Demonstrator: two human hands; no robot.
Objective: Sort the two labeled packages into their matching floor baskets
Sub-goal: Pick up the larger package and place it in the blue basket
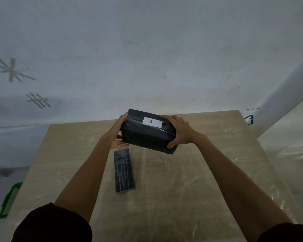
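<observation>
A black wrapped package point(145, 137) with a white label marked "A" on top is held above the far half of the wooden table point(191, 180). My left hand point(116, 135) grips its left end and my right hand point(179, 131) grips its right end. A second, flatter black package point(124, 170) lies on the table below and nearer to me, between my forearms; no label shows on it. A green basket point(10, 199) shows partly at the left, down on the floor beside the table.
The table top is covered with shiny clear film. A pale wall with tape marks rises behind the table. A white sloping surface and plastic sheeting lie to the right of the table.
</observation>
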